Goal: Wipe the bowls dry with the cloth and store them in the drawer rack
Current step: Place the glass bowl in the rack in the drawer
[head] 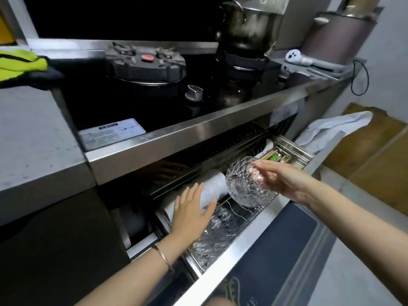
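Note:
A cut-glass bowl (pixel 241 184) stands on its edge over the wire drawer rack (pixel 239 212), base facing me. My right hand (pixel 279 178) grips its rim from the right, fingers inside the bowl. My left hand (pixel 193 212) lies flat, fingers spread, against a stack of white bowls (pixel 212 187) lying on their side in the rack, left of the glass bowl. More cut-glass pieces (pixel 217 234) lie in the near part of the pulled-out drawer. A white cloth (pixel 333 129) hangs over the drawer's far right corner.
Above the drawer runs a steel counter edge (pixel 176 138) with a black gas hob, a pot (pixel 247 25) on the right burner. A cutlery tray (pixel 287 155) fills the drawer's right end. A yellow-green cloth (pixel 19 64) lies at the left.

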`<state>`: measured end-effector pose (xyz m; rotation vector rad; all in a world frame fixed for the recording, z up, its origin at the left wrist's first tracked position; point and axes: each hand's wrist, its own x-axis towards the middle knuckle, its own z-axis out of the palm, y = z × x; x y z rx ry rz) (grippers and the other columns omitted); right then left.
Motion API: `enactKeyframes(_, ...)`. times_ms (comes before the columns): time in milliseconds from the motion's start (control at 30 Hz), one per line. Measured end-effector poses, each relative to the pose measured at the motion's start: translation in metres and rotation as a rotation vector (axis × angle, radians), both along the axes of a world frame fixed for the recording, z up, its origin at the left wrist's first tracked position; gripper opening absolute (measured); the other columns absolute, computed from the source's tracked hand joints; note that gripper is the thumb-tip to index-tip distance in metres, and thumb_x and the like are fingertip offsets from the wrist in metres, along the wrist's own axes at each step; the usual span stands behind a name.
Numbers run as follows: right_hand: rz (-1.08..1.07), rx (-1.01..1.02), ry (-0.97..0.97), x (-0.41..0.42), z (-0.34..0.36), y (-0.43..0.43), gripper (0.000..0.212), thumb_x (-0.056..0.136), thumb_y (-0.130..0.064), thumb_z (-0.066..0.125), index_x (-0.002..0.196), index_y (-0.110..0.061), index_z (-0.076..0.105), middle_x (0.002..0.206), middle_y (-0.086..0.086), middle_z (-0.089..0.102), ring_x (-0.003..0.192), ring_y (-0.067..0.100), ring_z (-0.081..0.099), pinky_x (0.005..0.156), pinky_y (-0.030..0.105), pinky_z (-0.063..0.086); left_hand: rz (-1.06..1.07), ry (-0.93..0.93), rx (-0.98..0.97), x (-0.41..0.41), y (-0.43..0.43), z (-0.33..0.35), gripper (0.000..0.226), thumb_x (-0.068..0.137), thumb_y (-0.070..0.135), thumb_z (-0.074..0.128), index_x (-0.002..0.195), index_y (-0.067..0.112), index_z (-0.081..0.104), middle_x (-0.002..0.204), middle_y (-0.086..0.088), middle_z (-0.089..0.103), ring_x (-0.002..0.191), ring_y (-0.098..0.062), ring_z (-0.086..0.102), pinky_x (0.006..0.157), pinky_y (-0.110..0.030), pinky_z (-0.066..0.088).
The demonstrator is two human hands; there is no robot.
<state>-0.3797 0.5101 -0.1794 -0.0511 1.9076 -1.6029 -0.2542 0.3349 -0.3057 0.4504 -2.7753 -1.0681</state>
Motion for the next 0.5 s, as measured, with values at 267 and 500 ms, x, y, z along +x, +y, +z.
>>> enactKeyframes(267, 0.090, 0.173, -0.174, -0.052, -0.058, -0.018, 0.014, 0.093, -0.017, 0.053, 0.091, -0.004, 0.058, 0.053, -0.002, 0.063, 0.039, 0.007, 0.054, 0.039, 0.016, 0.044, -0.014, -0.093, -0.198, -0.025, -0.014, -0.060, 0.091, 0.072, 0.081, -0.005, 0.150, 0.036, 0.010, 0.159, 0.010, 0.011, 0.147, -0.015, 0.005, 0.117, -0.042, 0.002)
enactKeyframes(500, 0.151, 0.334, -0.234, -0.083, -0.098, -0.028, 0.017, 0.092, -0.019, 0.055, 0.083, -0.005, 0.056, 0.060, 0.002, 0.059, 0.041, 0.010, 0.053, 0.040, 0.016, 0.042, -0.028, -0.174, -0.267, -0.031, -0.015, -0.079, 0.090, 0.072, 0.080, -0.007, 0.150, 0.037, 0.001, 0.160, 0.008, 0.000, 0.147, -0.016, -0.005, 0.117, -0.043, -0.006)
